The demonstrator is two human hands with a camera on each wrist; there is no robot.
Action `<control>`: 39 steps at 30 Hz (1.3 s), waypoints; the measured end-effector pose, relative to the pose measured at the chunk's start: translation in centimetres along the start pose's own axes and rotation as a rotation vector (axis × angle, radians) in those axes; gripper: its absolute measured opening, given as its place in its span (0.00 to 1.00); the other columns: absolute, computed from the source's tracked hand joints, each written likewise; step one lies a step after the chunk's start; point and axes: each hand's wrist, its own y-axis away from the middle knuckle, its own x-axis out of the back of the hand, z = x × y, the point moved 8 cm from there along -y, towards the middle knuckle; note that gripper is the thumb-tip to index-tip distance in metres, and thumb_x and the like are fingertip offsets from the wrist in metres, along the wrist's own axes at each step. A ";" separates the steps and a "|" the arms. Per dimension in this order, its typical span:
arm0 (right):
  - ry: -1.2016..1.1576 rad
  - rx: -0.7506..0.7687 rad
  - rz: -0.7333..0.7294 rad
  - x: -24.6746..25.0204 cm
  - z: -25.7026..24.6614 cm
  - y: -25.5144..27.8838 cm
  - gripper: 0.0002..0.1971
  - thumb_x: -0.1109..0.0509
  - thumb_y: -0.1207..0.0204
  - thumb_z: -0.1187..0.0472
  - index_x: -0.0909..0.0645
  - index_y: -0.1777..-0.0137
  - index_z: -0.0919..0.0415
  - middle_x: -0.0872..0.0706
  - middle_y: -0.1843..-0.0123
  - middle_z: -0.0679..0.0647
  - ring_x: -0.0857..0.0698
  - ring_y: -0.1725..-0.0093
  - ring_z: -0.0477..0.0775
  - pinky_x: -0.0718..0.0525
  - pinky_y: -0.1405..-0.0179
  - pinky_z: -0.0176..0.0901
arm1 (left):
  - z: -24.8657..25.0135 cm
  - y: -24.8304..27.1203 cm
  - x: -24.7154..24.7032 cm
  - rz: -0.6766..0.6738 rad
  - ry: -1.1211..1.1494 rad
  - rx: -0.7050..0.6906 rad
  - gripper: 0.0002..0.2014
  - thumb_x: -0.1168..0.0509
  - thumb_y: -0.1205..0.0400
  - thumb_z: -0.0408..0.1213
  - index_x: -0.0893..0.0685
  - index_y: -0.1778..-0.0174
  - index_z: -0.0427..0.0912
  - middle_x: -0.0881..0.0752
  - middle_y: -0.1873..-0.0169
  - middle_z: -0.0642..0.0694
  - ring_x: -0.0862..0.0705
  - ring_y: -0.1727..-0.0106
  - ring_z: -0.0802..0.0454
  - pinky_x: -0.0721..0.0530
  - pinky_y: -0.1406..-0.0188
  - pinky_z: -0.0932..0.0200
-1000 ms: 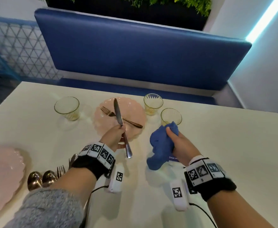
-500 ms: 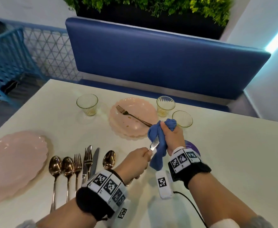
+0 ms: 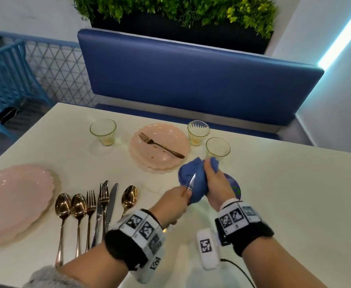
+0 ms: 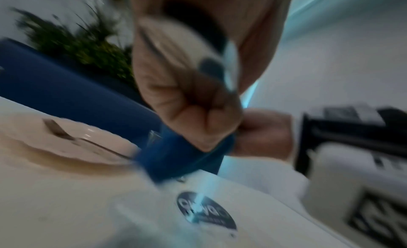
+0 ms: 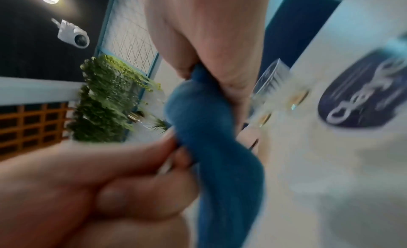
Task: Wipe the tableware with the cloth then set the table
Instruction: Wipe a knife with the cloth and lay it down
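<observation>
Centre-right of the head view: left hand [image 3: 171, 204] clenches the knife [image 3: 191, 181] handle, right hand [image 3: 216, 183] squeezes the blue cloth [image 3: 193, 179] around its blade, likely to wipe it.

Three glasses [image 3: 103, 132] [image 3: 198, 132] [image 3: 217, 149], two plates [image 3: 14, 196] [image 3: 170, 163], three spoons [image 3: 63, 202] [image 3: 79, 203] [image 3: 129, 196] and at least three forks [image 3: 91, 201] [image 3: 103, 194] [image 3: 160, 145] are sitting on one table [image 3: 274, 204]; two knives [image 3: 111, 201] [image 3: 192, 180] and one cloth [image 3: 197, 183] are showing too.
</observation>
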 end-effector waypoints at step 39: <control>0.718 0.060 -0.800 -8.8 6.2 8.2 0.18 0.25 0.31 0.49 0.18 0.48 0.60 0.11 0.48 0.58 0.14 0.47 0.54 0.19 0.36 0.49 | -12.2 3.3 10.1 0.454 0.941 0.294 0.08 0.43 0.15 0.31 0.19 0.54 0.34 0.20 0.63 0.44 0.24 0.64 0.53 0.22 0.64 0.62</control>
